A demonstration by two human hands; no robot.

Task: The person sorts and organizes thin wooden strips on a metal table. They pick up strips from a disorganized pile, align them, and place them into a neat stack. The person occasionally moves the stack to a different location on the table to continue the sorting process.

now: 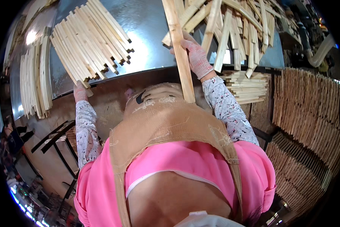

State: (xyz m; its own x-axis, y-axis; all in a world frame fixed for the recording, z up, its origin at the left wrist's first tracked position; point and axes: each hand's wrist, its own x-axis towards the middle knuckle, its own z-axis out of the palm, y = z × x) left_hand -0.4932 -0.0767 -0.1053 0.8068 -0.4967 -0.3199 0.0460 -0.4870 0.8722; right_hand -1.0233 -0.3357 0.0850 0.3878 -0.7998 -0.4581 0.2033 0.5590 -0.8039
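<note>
Your gloved right hand [197,56], at one o'clock, is closed around a wooden slat [184,72] at twelve o'clock, its lower end over your apron [166,123]. Your gloved left hand [80,92], between nine and ten o'clock, meets the near corner of a row of slats [88,41]; whether it grips any, I cannot tell.

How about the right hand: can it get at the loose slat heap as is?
Probably not to grasp from it: the right hand is already closed on a long slat. The way itself looks free, though; the loose slat heap lies right beside it.
</note>
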